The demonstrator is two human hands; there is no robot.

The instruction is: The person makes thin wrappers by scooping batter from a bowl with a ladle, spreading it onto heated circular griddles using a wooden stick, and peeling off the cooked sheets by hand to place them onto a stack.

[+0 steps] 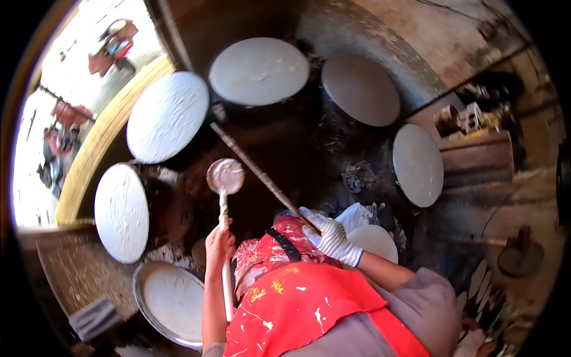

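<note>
My left hand (219,242) is bare and closed around the pale handle of a ladle (226,175). Its round bowl is coated with whitish batter and sits above my fist. My right hand (332,239), in a striped glove, grips the near end of a long thin stick (256,171) that slants away to the upper left. A wide metal basin (141,302) with pale batter in it stands at my lower left. Beyond my hands, several round griddles form an arc; the griddle at far left (121,213) and the upper-left one (168,118) carry white, ridged layers.
A darker brown griddle (360,90) stands at upper right, with a pale griddle (418,165) below it. Another white disc (373,243) is partly hidden by my right arm. A curved yellowish ledge (107,134) borders the left; motorbikes show outside. My red apron (303,309) is splashed white.
</note>
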